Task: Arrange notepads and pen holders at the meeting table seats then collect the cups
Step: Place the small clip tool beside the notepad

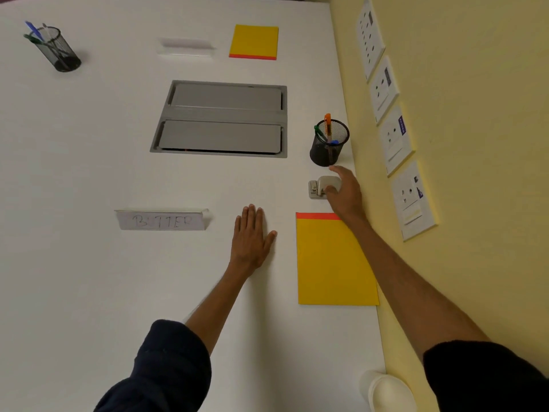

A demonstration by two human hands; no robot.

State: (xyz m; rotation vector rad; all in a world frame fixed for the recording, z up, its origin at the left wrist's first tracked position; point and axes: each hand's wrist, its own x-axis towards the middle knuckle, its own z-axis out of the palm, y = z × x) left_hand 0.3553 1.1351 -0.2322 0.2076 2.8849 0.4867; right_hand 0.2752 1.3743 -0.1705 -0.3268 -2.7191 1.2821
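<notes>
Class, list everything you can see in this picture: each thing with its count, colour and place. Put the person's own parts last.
Table: one, white, fills the view.
Notepads: two, yellow with a red edge; near, far.
Mesh pen holders: two, black, with pens; right edge, far left.
Name signs: two, clear; near "BUTTER", far.
Cable hatch: one, grey, centre.
Hole punch: one, silver, under the right fingers.
Cup: one, white, bottom right.
Wall sheets: four, white.
Left hand: flat on the table.
Right hand: on the punch.

White table (89,144): notepads (332,263), pen holders (328,147).
</notes>
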